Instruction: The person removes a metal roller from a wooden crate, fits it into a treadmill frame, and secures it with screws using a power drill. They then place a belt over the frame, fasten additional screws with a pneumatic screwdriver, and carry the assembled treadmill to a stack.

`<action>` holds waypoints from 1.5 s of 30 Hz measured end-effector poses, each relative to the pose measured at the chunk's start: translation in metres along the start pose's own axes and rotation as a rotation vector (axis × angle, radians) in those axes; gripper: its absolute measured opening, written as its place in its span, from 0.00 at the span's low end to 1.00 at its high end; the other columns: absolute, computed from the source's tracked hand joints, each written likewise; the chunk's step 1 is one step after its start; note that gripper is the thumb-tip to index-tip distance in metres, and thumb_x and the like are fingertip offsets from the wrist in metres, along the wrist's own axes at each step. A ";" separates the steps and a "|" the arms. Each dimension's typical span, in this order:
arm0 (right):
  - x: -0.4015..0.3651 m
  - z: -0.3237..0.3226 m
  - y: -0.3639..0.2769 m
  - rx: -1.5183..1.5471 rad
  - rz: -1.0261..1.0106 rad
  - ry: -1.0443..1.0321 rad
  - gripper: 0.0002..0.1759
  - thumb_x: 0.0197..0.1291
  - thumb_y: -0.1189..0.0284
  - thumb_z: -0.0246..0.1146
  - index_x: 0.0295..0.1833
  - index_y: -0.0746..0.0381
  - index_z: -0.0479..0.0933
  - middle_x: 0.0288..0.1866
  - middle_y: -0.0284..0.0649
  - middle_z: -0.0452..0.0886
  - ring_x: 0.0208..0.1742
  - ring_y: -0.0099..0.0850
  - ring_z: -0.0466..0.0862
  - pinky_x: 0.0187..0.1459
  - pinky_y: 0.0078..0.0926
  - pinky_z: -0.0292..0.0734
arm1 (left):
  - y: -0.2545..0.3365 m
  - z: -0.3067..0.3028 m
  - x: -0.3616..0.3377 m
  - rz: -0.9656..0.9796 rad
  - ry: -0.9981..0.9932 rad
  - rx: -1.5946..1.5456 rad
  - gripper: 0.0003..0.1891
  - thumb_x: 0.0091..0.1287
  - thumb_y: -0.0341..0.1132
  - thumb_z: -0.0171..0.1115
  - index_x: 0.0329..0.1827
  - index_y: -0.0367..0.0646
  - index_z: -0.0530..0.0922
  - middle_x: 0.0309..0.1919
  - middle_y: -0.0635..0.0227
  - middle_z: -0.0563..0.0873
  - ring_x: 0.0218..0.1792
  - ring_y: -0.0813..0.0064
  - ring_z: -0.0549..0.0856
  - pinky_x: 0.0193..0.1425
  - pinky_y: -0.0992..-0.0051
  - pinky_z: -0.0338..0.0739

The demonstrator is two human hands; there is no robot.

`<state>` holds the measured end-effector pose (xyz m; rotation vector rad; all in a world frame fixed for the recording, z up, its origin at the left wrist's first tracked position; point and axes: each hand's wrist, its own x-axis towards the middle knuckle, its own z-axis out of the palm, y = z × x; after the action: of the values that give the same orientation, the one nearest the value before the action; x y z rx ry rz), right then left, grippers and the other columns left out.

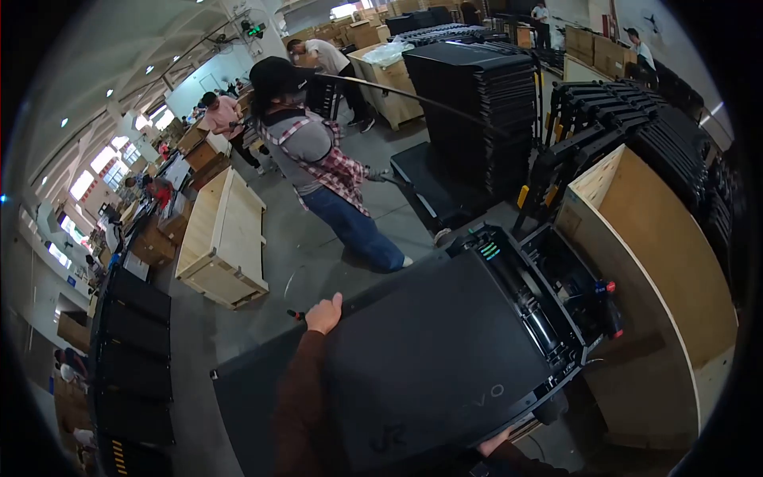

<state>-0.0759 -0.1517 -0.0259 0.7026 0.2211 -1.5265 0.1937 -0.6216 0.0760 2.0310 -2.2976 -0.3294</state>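
Observation:
A black treadmill (pixel 421 326) with white lettering on its belt lies before me. At its right end the motor compartment (pixel 540 310) is uncovered, showing a shiny roller and wiring. My left hand (pixel 324 316) is closed around the far long edge, thumb pointing up. Just left of it is a small red-and-black piece (pixel 296 315) that I cannot make out. On the near long edge, close to the motor end, my right hand (pixel 497 443) is closed against the frame; its fingers are partly hidden beneath. A red-and-blue tool (pixel 610 298) sits beyond the motor end.
An open wooden crate (pixel 660 294) stands right of the treadmill. Another crate (pixel 226 238) is on the floor at left. A person in a plaid shirt (pixel 318 151) holds a handle beside stacked black panels (pixel 477 111). Folded black frames (pixel 628 127) stand behind; other people work farther off.

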 end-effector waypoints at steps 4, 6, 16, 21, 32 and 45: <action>-0.003 -0.007 -0.002 -0.164 -0.104 0.019 0.34 0.77 0.44 0.47 0.75 0.57 0.68 0.76 0.43 0.69 0.76 0.45 0.67 0.77 0.52 0.59 | 0.044 -0.142 -0.078 0.152 0.120 0.010 0.39 0.78 0.64 0.41 0.34 0.36 0.89 0.38 0.41 0.88 0.44 0.40 0.87 0.52 0.46 0.79; 0.007 -0.004 -0.012 -0.272 -0.114 0.069 0.34 0.77 0.44 0.47 0.74 0.56 0.68 0.75 0.43 0.69 0.75 0.45 0.67 0.77 0.51 0.60 | 0.057 -0.210 -0.140 0.333 0.194 -0.052 0.35 0.78 0.61 0.45 0.32 0.38 0.88 0.34 0.47 0.89 0.42 0.44 0.88 0.48 0.49 0.80; 0.065 0.011 0.058 -0.856 0.151 0.139 0.31 0.77 0.45 0.48 0.72 0.56 0.69 0.72 0.42 0.71 0.73 0.44 0.68 0.75 0.49 0.60 | 0.002 -0.252 -0.428 0.762 0.836 -0.186 0.32 0.74 0.66 0.51 0.34 0.45 0.88 0.28 0.65 0.86 0.32 0.69 0.86 0.36 0.65 0.78; 0.059 -0.021 0.135 -1.055 0.279 0.117 0.30 0.77 0.45 0.48 0.70 0.56 0.69 0.71 0.41 0.71 0.71 0.44 0.68 0.74 0.48 0.61 | -0.020 -0.252 -0.514 0.730 0.975 -0.524 0.31 0.75 0.64 0.50 0.34 0.45 0.86 0.25 0.65 0.84 0.29 0.69 0.84 0.34 0.65 0.77; -0.051 -0.183 0.385 -1.323 0.549 0.070 0.28 0.77 0.46 0.50 0.67 0.55 0.70 0.67 0.40 0.73 0.68 0.43 0.69 0.72 0.46 0.62 | -0.229 -0.315 -0.801 0.698 0.863 -0.790 0.29 0.76 0.61 0.50 0.36 0.43 0.82 0.20 0.66 0.79 0.23 0.71 0.79 0.29 0.66 0.74; -0.051 -0.356 0.695 -1.428 0.794 0.032 0.25 0.77 0.47 0.51 0.64 0.54 0.71 0.63 0.38 0.74 0.65 0.41 0.71 0.70 0.44 0.63 | -0.596 -0.302 -1.008 0.037 0.752 -1.127 0.26 0.78 0.57 0.49 0.37 0.40 0.76 0.14 0.67 0.72 0.15 0.72 0.74 0.25 0.66 0.71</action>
<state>0.6872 0.0116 -0.0839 -0.3420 0.8238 -0.3342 0.9622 0.2700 0.3522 1.1976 -1.2062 -0.5550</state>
